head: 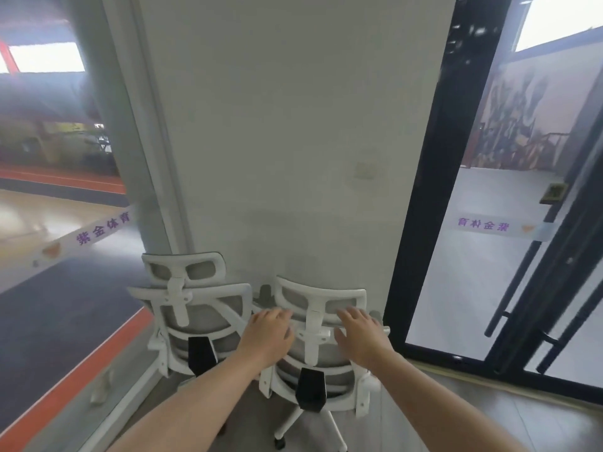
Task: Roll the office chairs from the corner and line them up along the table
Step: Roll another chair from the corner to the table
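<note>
Reaching for the near chair, parked in the corner beside the second chair, left grip and right grip spread-fingered, holding nothing. Better to clasp both backrest edges evenly, then pull straight back.

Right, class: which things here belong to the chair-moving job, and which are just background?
Job: left chair, right chair, left hand, right hand.
Background: white wall, black door frame, lettered strip on the glass.
</note>
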A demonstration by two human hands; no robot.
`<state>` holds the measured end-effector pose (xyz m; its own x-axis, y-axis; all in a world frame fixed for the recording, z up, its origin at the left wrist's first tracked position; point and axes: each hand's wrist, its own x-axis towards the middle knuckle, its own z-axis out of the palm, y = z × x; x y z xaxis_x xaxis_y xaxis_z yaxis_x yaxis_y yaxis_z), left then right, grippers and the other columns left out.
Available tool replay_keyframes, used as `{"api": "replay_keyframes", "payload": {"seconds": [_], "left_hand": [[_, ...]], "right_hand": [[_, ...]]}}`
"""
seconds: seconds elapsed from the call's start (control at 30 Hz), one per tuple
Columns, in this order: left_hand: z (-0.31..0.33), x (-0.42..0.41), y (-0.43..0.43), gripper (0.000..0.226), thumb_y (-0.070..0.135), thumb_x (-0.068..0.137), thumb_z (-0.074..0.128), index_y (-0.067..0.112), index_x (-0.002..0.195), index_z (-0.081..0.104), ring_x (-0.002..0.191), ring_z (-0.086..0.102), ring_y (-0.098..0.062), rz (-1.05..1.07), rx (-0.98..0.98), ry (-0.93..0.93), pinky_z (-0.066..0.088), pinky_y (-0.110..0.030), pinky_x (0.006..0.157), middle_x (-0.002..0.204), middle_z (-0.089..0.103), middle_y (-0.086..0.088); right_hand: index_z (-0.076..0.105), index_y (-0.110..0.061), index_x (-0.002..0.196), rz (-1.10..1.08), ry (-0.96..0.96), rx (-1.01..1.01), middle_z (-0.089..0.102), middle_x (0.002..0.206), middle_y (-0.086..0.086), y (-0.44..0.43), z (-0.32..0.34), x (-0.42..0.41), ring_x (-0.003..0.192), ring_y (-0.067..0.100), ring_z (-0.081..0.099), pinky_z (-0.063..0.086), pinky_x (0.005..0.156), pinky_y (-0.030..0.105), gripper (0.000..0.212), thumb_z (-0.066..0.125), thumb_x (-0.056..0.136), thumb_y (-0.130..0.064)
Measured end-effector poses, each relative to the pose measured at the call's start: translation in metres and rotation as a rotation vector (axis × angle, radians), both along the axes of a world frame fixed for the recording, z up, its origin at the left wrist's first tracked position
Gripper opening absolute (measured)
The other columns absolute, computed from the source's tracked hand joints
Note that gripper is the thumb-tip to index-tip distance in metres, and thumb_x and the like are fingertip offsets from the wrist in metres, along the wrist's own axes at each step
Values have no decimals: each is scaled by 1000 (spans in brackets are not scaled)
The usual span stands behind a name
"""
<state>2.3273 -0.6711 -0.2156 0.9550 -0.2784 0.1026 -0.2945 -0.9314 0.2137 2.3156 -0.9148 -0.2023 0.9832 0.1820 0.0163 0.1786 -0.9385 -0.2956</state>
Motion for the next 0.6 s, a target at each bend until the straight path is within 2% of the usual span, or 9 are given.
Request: {"api": "replay_keyframes", "payload": {"seconds": [0.17,0.3,0.37,0.43,0.53,0.6], "left_hand": [[-20,97,-9,52,47,101,34,28,150,34,142,30,-22,-14,11,15,25,-42,118,154,38,1],[-37,160,-8,66,59,100,38,35,157,15,153,3,-25,-119,156,25,1,-45,122,166,12,0],[-45,182,-10,71,63,98,37,36,158,9,153,-3,-23,-142,206,52,-6,-46,122,167,6,1],[-54,194,-14,69,65,98,34,37,157,12,153,1,-21,-171,214,85,-10,-48,122,166,14,4],[-60,208,-23,62,64,99,28,32,153,26,147,20,-19,-225,235,72,-7,-50,122,154,35,4],[-64,208,-28,61,62,101,25,26,150,33,142,29,-22,-225,255,31,0,-51,123,147,42,0]], "right_hand": [[33,-29,151,-67,-4,15,34,157,-2,-5,-19,84,146,21,27,24,116,38,51,43,102,-39],[24,-30,156,24,38,-58,20,166,2,-9,-35,131,153,22,11,10,123,43,58,41,103,-45],[23,-30,157,66,73,-74,21,165,0,-13,-41,151,153,21,10,1,124,46,61,40,102,-51],[26,-31,155,121,80,-111,30,161,-3,-17,-52,165,150,21,20,0,125,48,64,40,99,-59],[34,-35,151,151,81,-102,43,152,-6,-23,-63,187,142,20,34,14,121,42,69,36,94,-73],[38,-38,148,152,89,-73,47,147,-9,-29,-71,197,139,18,37,22,117,42,72,33,89,-80]]}}
